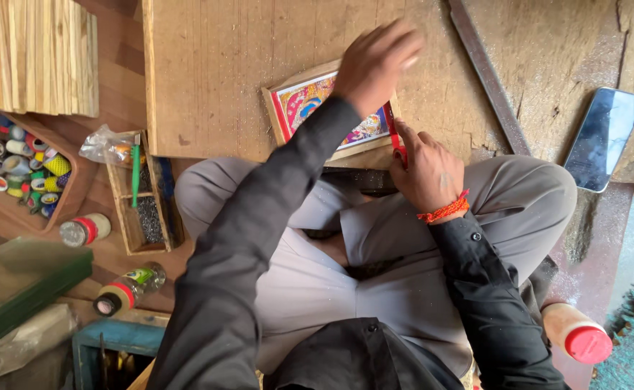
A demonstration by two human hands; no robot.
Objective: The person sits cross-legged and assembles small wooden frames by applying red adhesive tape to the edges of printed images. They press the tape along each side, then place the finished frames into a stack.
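Our right grip (pixel 425 170) is closed on a slim red tool (pixel 395 137) at the near right edge of the small framed picture (pixel 309 101), which lies flat on the wooden board (pixel 208 65) before our knees. The left hand (pixel 374 61) (blurred, fingers loose) rests over the frame, gripping nothing. We judge it best to press the frame flat and work slowly along its edge.

A dark, glossy rectangular phone screen (pixel 604 139) lies at three o'clock, two capped bottles with red, white and green labels (pixel 128 287) sit at eight o'clock beside a green box (pixel 21 278), a crumpled clear plastic bag (pixel 106 146) rests at nine o'clock, and a red-capped bottle (pixel 576 332) stands at five o'clock.
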